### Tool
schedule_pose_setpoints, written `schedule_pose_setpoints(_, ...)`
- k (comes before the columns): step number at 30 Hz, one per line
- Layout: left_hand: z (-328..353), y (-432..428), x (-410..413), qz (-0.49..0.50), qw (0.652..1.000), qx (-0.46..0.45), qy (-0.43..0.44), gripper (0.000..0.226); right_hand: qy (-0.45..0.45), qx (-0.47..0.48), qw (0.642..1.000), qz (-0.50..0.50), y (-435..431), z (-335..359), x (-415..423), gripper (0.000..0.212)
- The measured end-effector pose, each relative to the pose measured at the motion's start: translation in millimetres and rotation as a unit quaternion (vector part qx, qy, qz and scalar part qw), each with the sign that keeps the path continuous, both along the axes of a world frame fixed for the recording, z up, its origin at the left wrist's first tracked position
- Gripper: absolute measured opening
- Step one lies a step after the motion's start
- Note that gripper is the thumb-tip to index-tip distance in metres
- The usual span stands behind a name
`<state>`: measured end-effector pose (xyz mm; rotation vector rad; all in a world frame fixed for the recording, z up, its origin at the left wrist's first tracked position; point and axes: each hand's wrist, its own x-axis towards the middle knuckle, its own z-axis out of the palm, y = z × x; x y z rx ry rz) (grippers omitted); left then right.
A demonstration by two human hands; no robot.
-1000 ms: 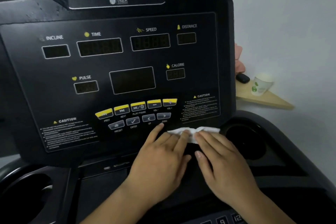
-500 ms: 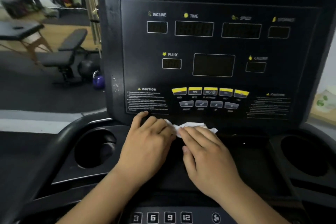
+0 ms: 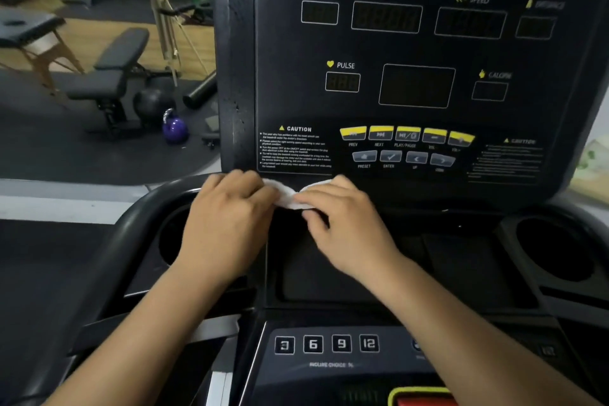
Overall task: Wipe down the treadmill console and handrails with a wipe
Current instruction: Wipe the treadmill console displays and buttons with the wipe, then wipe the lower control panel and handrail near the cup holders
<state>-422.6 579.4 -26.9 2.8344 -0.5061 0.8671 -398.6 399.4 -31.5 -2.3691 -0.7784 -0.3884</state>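
The black treadmill console point(image 3: 418, 86) fills the upper right, its displays dark above a row of yellow and grey buttons. A white wipe point(image 3: 290, 196) lies bunched against the console's lower edge, just under the left caution label. My left hand point(image 3: 227, 221) grips the wipe's left end with curled fingers. My right hand point(image 3: 346, 224) holds the right end, fingers over it and thumb below. The dark left handrail point(image 3: 131, 234) curves away beside my left hand.
Cup holders sit at the left point(image 3: 171, 241) and right point(image 3: 557, 250) of the tray. Incline buttons point(image 3: 326, 343) lie near the bottom, above a red and yellow stop button point(image 3: 425, 399). A weight bench point(image 3: 112, 76) and a purple kettlebell point(image 3: 174, 128) stand on the gym floor at left.
Both hands have slid the wipe left along the console's lower edge, from under the right caution label to under the left one. My fingers have curled more. The view has swung left.
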Motion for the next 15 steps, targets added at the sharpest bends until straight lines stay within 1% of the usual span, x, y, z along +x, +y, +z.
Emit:
schedule_pose_setpoints(1, 6, 2, -1, -0.015, 1.000, -0.009, -0.010, 0.010, -0.010, 0.020, 1.000, -0.003, 0, 5, 2, 0.027)
schedule_pose_setpoints(3, 15, 6, -4, -0.048, 0.998, -0.040, -0.022, 0.007, -0.063, 0.060, 0.996, -0.007, 1, 16, -1, 0.027)
schedule_pose_setpoints(5, 21, 10, -11, -0.058, 0.993, -0.107, 0.000, 0.010, -0.104, 0.087, 0.991, -0.002, 2, 24, -11, 0.027)
schedule_pose_setpoints(6, 22, 13, -15, -0.067, 0.987, -0.147, 0.023, 0.012, -0.100, 0.091, 0.991, 0.001, 2, 26, -16, 0.026)
schedule_pose_setpoints(7, 22, 16, -17, -0.078, 0.979, -0.181, 0.047, 0.012, -0.079, 0.091, 0.993, 0.000, 1, 28, -21, 0.024)
schedule_pose_setpoints(9, 20, 22, -19, -0.099, 0.956, -0.254, 0.104, 0.015, -0.004, 0.096, 0.995, -0.014, -2, 29, -29, 0.019)
schedule_pose_setpoints(11, 12, 27, -14, -0.115, 0.917, -0.338, 0.180, 0.015, 0.090, 0.121, 0.988, -0.035, -4, 27, -33, 0.015)
schedule_pose_setpoints(13, 2, 28, -8, -0.110, 0.884, -0.381, 0.247, 0.011, 0.184, 0.146, 0.970, -0.061, -4, 22, -36, 0.012)
schedule_pose_setpoints(15, -8, 26, -3, -0.102, 0.863, -0.410, 0.278, 0.010, 0.286, 0.150, 0.943, -0.077, -6, 18, -38, 0.020)
